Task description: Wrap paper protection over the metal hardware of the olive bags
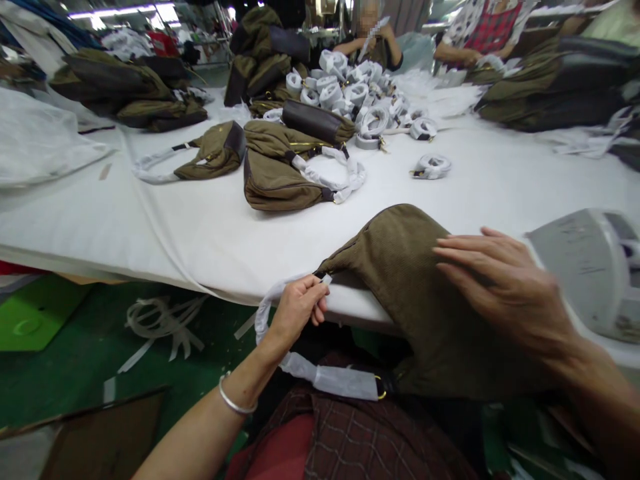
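Note:
An olive-green bag [400, 280] hangs over the near edge of the white table [200, 227] and into my lap. My left hand [299, 308] is closed in a pinch on the bag's white paper-wrapped strap [320, 377], close to where it joins the bag's corner. My right hand [495, 283] lies flat on top of the bag with its fingers stretched out and slightly blurred. The strap loops down below the table edge to a brass ring by my lap.
Two more olive bags [280, 170] with wrapped straps lie mid-table, behind them a heap of rolled white straps [360, 93]. Stacks of bags stand at far left [125, 93] and far right. People sit across the table. A grey-white device [590, 267] is at my right.

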Demonstrator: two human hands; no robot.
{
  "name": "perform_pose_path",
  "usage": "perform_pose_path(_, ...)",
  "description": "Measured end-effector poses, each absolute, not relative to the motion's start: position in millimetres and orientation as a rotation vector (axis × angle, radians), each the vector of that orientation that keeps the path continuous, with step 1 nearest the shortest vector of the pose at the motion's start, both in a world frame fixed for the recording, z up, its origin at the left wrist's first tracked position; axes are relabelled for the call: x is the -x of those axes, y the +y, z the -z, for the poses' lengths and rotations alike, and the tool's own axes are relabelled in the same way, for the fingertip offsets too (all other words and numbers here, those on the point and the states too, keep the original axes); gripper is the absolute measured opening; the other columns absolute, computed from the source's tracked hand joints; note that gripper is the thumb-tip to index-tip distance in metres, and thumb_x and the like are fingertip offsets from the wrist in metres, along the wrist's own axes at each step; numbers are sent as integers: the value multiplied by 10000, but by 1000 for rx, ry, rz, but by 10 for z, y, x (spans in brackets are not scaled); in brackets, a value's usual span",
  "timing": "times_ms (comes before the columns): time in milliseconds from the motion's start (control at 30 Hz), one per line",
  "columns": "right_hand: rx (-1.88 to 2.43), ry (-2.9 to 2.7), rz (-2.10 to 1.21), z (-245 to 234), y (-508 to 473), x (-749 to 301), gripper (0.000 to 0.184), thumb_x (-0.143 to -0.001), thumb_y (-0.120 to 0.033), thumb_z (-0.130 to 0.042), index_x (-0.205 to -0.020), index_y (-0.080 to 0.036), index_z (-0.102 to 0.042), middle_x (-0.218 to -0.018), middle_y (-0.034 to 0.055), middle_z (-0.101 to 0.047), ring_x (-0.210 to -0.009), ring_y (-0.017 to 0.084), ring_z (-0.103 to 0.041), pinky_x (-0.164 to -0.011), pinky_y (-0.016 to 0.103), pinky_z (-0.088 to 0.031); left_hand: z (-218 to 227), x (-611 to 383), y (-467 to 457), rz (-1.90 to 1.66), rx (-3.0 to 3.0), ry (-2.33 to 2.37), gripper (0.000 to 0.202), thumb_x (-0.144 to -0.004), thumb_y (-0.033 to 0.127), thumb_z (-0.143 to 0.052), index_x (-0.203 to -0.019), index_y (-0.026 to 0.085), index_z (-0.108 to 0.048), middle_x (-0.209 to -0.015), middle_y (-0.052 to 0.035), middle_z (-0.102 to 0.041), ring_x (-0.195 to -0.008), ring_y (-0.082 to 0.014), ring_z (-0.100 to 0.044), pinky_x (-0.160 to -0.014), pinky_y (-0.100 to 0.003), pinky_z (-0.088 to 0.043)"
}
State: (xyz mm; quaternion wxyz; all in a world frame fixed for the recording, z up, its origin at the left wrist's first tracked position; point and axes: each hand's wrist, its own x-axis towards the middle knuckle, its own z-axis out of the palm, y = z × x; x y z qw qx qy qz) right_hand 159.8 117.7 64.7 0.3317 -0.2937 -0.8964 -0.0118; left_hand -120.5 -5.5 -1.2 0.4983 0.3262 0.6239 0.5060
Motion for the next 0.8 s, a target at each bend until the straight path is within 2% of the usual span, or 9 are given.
perform_pose_path(167, 1366, -2020, 433, -683, 1118, -2822, 336, -933, -472, -482, -1040, -250, -709, -1031, 124, -730, -1049, 294, -664, -984, 456, -466, 30, 1207, -58, -1203, -795, 1531, 341, -749, 487, -674, -697, 157, -606, -521, 32, -580, -356, -65, -474, -339, -153, -348)
perform_pose_path(233, 1617, -1851, 424, -693, 1057, -3257, 352, -916, -462, -481, -998, -220, -724, -1064, 150, -722, -1066, 310, -655, -966, 444, -464, 35, 1213, -53, -1198, -779, 1557, 385, -709, 526, -706, -699, 153, -611, -509, 38, -567, -361, -68, -463, -339, -156, -345)
perform_pose_path(367, 1933, -1555, 223, -633, 1023, -3890, 297, -833, -402, -564, -899, -173, -740, -1065, 160, -724, -1055, 337, -651, -966, 449, -457, 69, 1243, 13, -1156, -722, 1592, 490, -576, 601, -776, -705, 154, -624, -519, 37, -581, -373, -83, -463, -333, -172, -349)
perform_pose_path(467, 1925, -1362, -246, -505, 1138, -4107, 310, -767, -456, -652, -833, -167, -741, -922, 133, -744, -921, 304, -680, -871, 426, -500, 74, 1250, 43, -1154, -719, 1612, 512, -520, 610, -798, -691, 157, -631, -525, 31, -595, -387, -92, -469, -339, -181, -354)
perform_pose_path(567, 1756, -1153, -651, -399, 1319, -4133, 422, -734, -541, -677, -846, -138, -734, -902, 139, -734, -860, 247, -679, -801, 366, -518, 50, 1247, 39, -1154, -685, 1633, 548, -450, 614, -824, -677, 154, -633, -512, 28, -596, -388, -95, -469, -341, -185, -350)
perform_pose_path(667, 1705, -1113, -727, -371, 1491, -4092, 464, -700, -574, -694, -834, -132, -736, -912, 131, -730, -798, 196, -662, -758, 332, -511, 14, 1236, 38, -1147, -667, 1637, 583, -400, 619, -837, -684, 150, -639, -500, 28, -588, -394, -99, -470, -348, -188, -351)
perform_pose_path(800, 1700, -1053, -770, -385, 1659, -4039, 370, -535, -442, -816, -727, -137, -733, -771, 77, -717, -740, 181, -623, -755, 347, -478, -17, 1212, 52, -1158, -667, 1663, 613, -369, 642, -824, -684, 149, -640, -487, 29, -572, -392, -102, -455, -346, -197, -341)
